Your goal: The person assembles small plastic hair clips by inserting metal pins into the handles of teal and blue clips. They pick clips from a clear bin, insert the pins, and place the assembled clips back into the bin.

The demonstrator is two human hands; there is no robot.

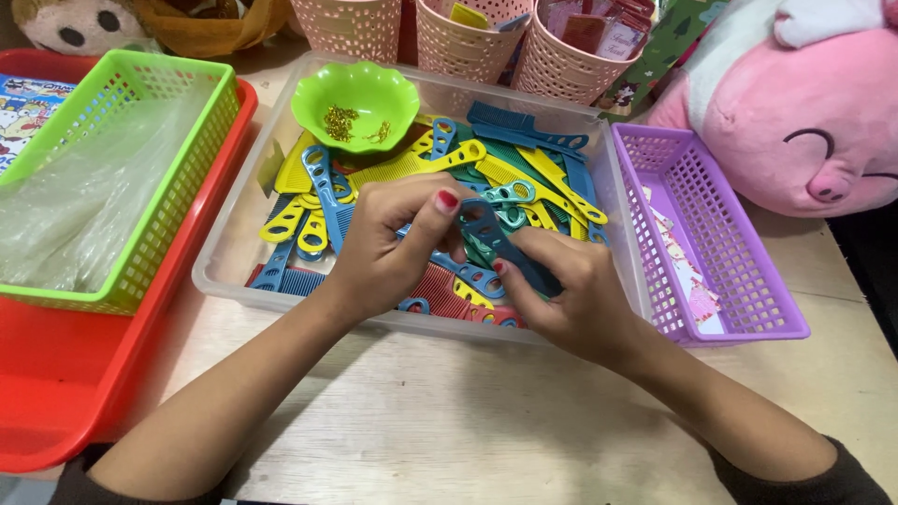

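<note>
1. A dark blue comb (491, 241) sits between both hands, just above the heap of combs in the clear bin (234, 252), near its near-right part. The left hand (388, 248) pinches its upper handle end, fingers closed on it; the right hand (571, 295) grips the toothed end, curled tightly around it.
2. Held only by the fingertips, the comb could twist out and drop back among the look-alike blue, yellow and red combs, where it would be hard to pick out again.
3. Whether the left fingers also trap something small is hard to say; if so, it may slip unseen into the pile.
4. The green bowl (355, 98) of tiny gold pieces rests on the combs at the far side; shifting the heap could tip it and scatter them.
5. The purple basket (739, 318) touches the bin's right wall, so a right elbow swing might nudge it.
</note>
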